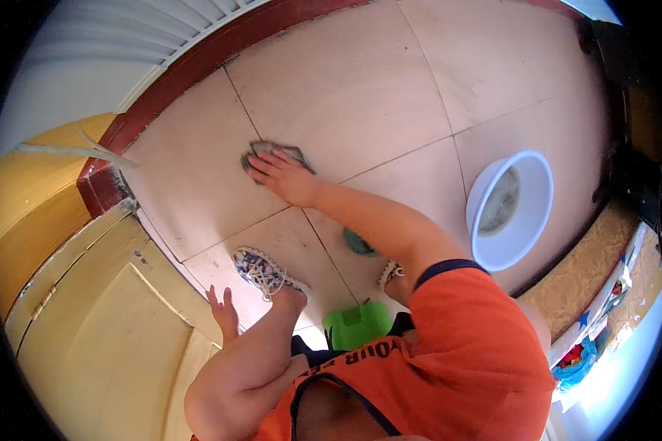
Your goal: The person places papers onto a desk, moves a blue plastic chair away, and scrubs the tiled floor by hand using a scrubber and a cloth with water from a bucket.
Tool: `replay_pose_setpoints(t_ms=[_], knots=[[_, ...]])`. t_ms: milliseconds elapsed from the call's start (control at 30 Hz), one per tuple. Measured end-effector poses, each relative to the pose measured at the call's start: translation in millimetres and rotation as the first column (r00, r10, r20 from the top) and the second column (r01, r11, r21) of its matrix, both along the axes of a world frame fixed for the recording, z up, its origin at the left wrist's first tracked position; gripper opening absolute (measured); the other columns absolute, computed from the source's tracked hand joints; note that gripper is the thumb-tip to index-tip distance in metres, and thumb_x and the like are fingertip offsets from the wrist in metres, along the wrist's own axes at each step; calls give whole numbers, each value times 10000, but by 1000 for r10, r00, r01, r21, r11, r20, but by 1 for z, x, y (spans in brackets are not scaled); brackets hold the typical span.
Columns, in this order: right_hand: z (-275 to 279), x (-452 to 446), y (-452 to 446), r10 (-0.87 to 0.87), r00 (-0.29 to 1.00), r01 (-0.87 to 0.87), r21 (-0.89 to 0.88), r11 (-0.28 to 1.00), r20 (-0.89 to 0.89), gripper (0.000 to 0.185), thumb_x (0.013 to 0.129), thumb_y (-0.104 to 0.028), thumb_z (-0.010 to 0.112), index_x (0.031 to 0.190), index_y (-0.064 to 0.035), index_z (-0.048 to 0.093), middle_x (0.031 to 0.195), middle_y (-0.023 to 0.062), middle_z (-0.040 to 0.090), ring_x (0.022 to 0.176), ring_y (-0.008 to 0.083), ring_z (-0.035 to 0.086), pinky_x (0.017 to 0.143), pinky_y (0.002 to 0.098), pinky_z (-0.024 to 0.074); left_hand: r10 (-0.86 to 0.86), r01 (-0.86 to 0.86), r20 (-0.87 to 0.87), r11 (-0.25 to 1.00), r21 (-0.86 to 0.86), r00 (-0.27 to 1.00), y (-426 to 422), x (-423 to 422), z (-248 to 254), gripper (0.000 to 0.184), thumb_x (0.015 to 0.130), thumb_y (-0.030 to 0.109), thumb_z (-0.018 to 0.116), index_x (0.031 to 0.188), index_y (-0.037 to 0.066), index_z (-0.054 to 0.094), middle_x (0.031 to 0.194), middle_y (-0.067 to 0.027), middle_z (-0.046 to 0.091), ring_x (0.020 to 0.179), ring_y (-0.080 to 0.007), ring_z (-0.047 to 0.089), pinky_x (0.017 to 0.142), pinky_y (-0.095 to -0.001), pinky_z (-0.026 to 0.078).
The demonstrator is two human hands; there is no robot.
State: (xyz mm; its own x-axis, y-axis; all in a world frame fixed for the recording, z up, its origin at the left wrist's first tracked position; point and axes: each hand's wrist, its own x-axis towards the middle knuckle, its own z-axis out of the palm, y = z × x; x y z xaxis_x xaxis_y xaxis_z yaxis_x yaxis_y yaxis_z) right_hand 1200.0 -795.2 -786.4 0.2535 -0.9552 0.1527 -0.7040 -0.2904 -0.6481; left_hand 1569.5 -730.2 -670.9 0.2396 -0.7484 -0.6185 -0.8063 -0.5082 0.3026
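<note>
My right hand (290,178) rests on a dark grey rag (296,154) and presses it against the tiled floor (346,88). Its fingers lie close together over the cloth, which shows around the fingertips and beside the hand. Near my left knee is my left hand (224,312), fingers apart and nothing in it. A patterned, laced shoe (261,270) stands just to the right of that hand. To the right of my right forearm sits a pale blue basin (535,191) with greyish, cloudy water inside.
A bright green plastic object (358,325) is between my feet. Under my forearm, a dark green item (358,242) is partly hidden. A yellow cabinet door (103,345) borders the left, a dark red skirting (176,73) the far wall. Shelving with clutter (577,364) stands at right.
</note>
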Motion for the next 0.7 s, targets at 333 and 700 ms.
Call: replay_pose_setpoints(t_ms=[333,700], knots=[[-31,-213,-27,-814,514,778,-253,576,-270,477,898,-178,354,1338,2,326,1389,201,321,1295,344,280,1068,484,160,-6,0,57,995,102,998,25,34,-11,608,868,316,558,1344,16,325,1439,-237,189,1323,-321,242,1059,-417,223],[0,-257,-27,-835,538,821,-150,550,-114,369,897,-187,356,1213,-37,476,1167,194,525,1058,327,501,922,395,391,42,-43,17,999,17,999,19,32,4,609,858,300,575,1338,16,332,1424,-214,252,1306,-310,282,1033,-400,280]])
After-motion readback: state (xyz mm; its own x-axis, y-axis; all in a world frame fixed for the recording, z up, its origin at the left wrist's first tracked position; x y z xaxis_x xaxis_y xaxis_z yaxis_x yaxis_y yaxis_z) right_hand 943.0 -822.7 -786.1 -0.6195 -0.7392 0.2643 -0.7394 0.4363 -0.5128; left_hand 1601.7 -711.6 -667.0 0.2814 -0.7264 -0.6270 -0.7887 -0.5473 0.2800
